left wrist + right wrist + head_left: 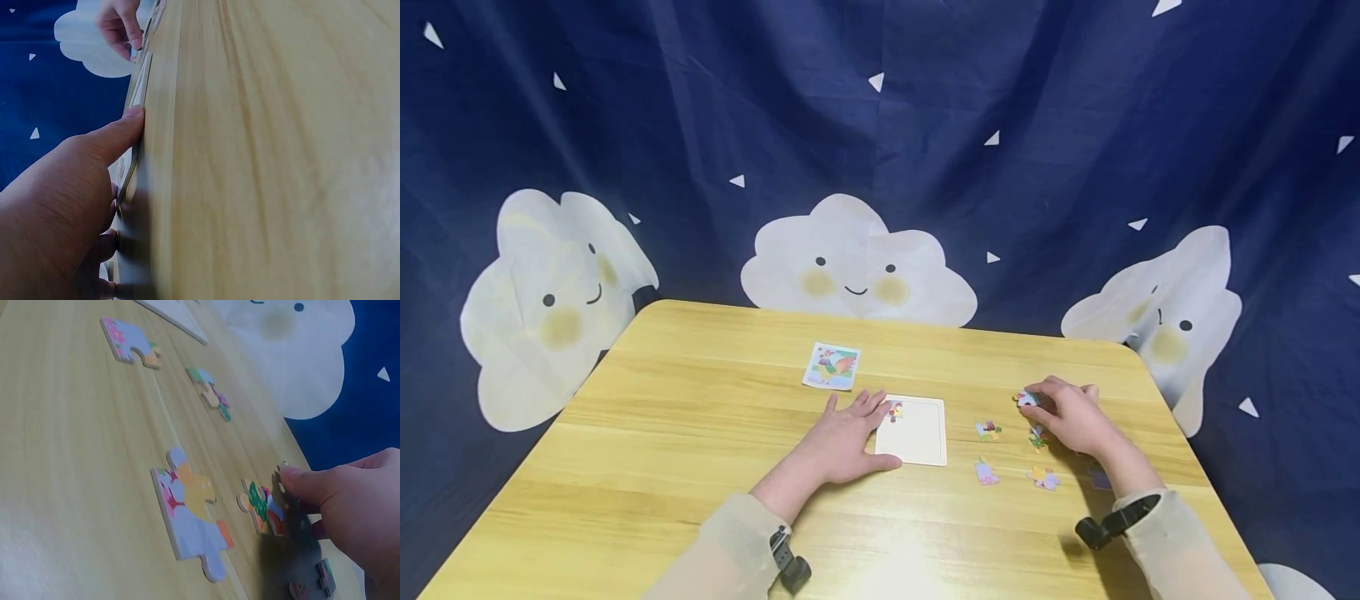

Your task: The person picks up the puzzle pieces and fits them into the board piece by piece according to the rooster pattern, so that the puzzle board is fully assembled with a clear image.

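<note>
The person's right hand (1070, 410) is drawn narrow, thumb and fingertips pinching a puzzle piece (1027, 400) over the right part of the desk (700, 408). A light grip on the edges would serve best here, leaving the printed face readable and the tabs free; lifting it straight up should spare the neighbouring green-and-orange piece (255, 503), which lies just below the thumb in the right wrist view.

The left hand (848, 440) is spread wide, thumb at the near edge of a white tray (921, 437) and fingers at its left side. Steady, light pressure there is good practice, though the fingertips crowd the piece in the tray's upper-left corner (896, 411) and could nudge it.

Between tray and right hand lie a green-and-lilac piece (988, 431) and, nearer the person, a lilac one (986, 472); a yellow-and-lilac piece (1042, 477) sits to their right. Beyond the left hand, a picture card (832, 367) lies face up, handy for checking colours and orientation.
</note>
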{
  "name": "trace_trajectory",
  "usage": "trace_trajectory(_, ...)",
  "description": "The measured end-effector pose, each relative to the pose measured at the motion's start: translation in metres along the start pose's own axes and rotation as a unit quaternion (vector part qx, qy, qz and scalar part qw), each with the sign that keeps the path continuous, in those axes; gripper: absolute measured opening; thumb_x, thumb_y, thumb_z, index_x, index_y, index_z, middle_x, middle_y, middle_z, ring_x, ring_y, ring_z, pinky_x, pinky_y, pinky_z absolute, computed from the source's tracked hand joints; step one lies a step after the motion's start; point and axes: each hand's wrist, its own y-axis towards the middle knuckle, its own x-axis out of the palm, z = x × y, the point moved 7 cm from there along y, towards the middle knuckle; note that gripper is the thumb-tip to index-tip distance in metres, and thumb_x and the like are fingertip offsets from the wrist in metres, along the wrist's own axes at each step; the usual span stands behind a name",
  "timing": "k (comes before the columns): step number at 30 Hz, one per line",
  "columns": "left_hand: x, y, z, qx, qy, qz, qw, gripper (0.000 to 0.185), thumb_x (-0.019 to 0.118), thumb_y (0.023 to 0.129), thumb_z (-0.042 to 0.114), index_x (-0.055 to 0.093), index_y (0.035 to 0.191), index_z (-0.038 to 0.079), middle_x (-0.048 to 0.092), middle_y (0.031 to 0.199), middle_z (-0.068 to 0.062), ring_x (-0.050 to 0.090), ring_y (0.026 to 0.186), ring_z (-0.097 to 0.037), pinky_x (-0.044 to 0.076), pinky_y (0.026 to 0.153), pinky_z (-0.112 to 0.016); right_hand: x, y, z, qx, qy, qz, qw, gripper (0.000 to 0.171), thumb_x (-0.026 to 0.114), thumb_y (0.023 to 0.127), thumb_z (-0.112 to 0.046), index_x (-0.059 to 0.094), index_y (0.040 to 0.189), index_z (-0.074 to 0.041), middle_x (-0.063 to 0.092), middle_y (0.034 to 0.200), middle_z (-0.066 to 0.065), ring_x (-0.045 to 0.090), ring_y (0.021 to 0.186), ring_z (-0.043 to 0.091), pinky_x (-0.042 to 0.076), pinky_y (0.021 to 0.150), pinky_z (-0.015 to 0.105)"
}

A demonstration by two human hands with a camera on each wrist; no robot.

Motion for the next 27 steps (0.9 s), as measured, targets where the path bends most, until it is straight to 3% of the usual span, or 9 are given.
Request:
trace_trajectory(6,-0.001,-0.001,0.001,0.001,-0.001,-0.002,1.0,0.098,0.057,0.093,0.078,0.038,0.166,0.014,0.026,0.173,-0.004,0.024,0.158,-0.031,0.016,0.121,-0.073,0.001,0.001,-0.013,-0.011,0.012,-0.001,1.0,0.035,0.074,0.102,-0.028,0.072,0.13,-0.007,0.067,0.104,-0.006,0.057,0.08,0.011,0.018,0.079,0.046)
trace_trajectory(11,-0.001,-0.001,0.001,-0.001,0.0,-0.003,1.0,0.098,0.057,0.093,0.078,0.038,0.166,0.015,0.026,0.173,-0.004,0.024,0.158,-0.031,0.016,0.121,-0.073,0.001,0.004,-0.03,-0.035,0.029,0.009,0.999,0.033,0.073,0.103,-0.025,0.071,0.13,-0.007,0.06,0.092,-0.009,0.049,0.071,0.009,0.017,0.079,0.046)
trace_trajectory(27,-0.001,-0.001,0.002,-0.002,-0.006,-0.003,1.0,0.097,0.059,0.094,0.076,0.038,0.166,0.014,0.027,0.173,-0.004,0.025,0.158,-0.031,0.014,0.121,-0.072,0.02,0.021,-0.078,-0.086,0.059,-0.003,0.995,0.033,0.071,0.104,-0.029,0.072,0.131,-0.01,0.06,0.098,-0.012,0.049,0.072,0.006,0.019,0.081,0.045)
